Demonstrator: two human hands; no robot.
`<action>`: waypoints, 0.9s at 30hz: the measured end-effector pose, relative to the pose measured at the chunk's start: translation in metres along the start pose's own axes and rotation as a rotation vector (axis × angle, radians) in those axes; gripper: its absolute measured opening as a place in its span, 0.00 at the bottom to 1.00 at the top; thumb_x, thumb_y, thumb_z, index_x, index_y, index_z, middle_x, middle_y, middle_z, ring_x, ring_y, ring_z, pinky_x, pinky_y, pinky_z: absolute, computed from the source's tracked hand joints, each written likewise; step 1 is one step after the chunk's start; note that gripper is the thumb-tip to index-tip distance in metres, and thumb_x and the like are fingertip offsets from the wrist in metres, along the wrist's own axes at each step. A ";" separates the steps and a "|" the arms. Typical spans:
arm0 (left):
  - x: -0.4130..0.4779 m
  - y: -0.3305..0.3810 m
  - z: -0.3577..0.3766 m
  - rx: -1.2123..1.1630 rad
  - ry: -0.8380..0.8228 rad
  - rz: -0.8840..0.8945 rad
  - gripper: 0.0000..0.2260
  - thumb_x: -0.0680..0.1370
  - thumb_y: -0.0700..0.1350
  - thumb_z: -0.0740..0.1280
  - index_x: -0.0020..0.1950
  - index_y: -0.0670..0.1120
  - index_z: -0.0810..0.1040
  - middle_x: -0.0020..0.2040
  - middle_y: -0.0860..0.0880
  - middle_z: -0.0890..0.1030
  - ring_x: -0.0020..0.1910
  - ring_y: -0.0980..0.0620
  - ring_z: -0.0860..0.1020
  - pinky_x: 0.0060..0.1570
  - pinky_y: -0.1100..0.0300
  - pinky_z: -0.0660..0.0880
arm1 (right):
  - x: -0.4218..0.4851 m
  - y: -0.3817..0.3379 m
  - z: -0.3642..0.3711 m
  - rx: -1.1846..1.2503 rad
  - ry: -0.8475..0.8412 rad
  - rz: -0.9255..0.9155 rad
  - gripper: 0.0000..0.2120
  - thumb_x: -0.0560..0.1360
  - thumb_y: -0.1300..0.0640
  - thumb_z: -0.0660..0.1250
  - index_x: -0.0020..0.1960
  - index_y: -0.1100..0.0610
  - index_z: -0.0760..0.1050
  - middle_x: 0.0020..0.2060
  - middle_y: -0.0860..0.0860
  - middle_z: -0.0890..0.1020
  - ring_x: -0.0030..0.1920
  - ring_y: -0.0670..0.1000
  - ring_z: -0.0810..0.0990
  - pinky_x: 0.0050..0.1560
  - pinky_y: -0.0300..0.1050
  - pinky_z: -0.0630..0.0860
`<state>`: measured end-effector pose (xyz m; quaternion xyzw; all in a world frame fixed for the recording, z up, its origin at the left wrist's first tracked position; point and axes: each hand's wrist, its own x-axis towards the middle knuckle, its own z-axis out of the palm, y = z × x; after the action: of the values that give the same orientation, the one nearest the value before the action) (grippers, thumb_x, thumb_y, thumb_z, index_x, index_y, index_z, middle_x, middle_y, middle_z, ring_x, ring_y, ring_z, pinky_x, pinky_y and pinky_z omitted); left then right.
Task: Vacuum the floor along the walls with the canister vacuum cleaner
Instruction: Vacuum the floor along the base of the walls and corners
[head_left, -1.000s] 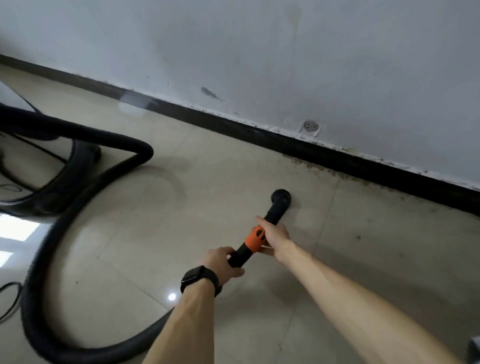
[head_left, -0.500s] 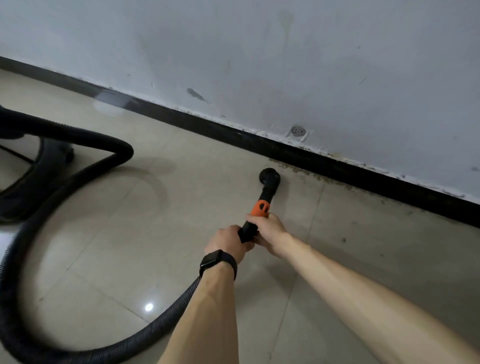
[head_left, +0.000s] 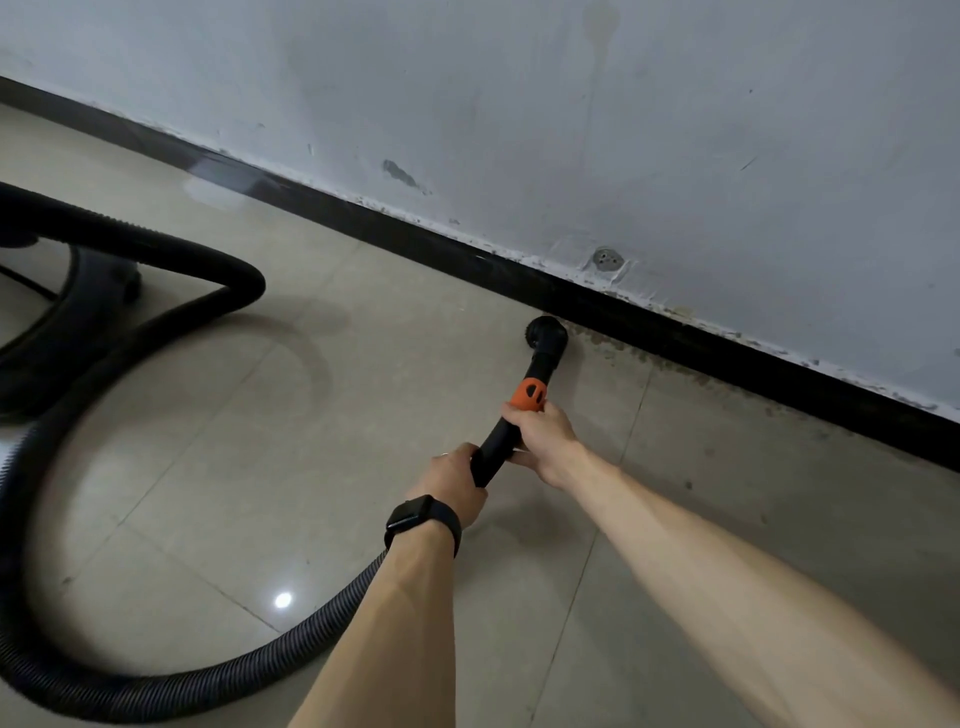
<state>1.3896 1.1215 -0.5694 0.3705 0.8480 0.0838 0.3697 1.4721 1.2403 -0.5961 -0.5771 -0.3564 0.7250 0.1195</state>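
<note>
— Canister vacuum cleaner (head_left: 47, 364) sits well away from the black skirting board (head_left: 675, 345). Where's its round black brush nozzle (head_left: 546, 335)?
— Down on the beige tiled floor (head_left: 363, 415), right against that skirting. The left hand (head_left: 452, 478) wraps the stiff black plastic wand (head_left: 498, 447); the right hand (head_left: 543, 436) curls round it just behind the orange collar (head_left: 527, 393).
— Heavy?
— Light and rigid, I'd judge. The ribbed black hose (head_left: 156, 680), looping away from the skirting, looks springy and likely to drag. The wand's the place to hold.
</note>
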 end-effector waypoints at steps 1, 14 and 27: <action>0.002 0.000 0.001 0.009 0.013 0.007 0.18 0.77 0.40 0.65 0.66 0.50 0.73 0.54 0.45 0.81 0.52 0.43 0.80 0.49 0.54 0.77 | 0.002 0.000 0.001 0.000 0.001 -0.005 0.17 0.80 0.58 0.71 0.66 0.58 0.70 0.57 0.57 0.81 0.52 0.56 0.82 0.39 0.49 0.81; 0.014 0.005 -0.002 0.114 -0.001 0.123 0.16 0.75 0.46 0.66 0.61 0.50 0.69 0.49 0.48 0.79 0.44 0.47 0.78 0.44 0.51 0.78 | 0.014 -0.013 -0.004 0.007 0.053 -0.026 0.18 0.79 0.59 0.72 0.65 0.62 0.70 0.58 0.60 0.81 0.55 0.58 0.83 0.46 0.56 0.84; 0.021 0.077 -0.023 0.555 -0.390 0.244 0.22 0.71 0.50 0.76 0.60 0.51 0.71 0.49 0.51 0.78 0.47 0.48 0.77 0.46 0.55 0.76 | -0.034 0.008 -0.058 0.298 0.278 0.022 0.21 0.78 0.58 0.73 0.66 0.55 0.67 0.57 0.56 0.80 0.54 0.58 0.83 0.55 0.61 0.83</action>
<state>1.4083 1.1938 -0.5326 0.5644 0.7013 -0.1781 0.3973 1.5382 1.2368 -0.5808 -0.6513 -0.2189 0.6844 0.2439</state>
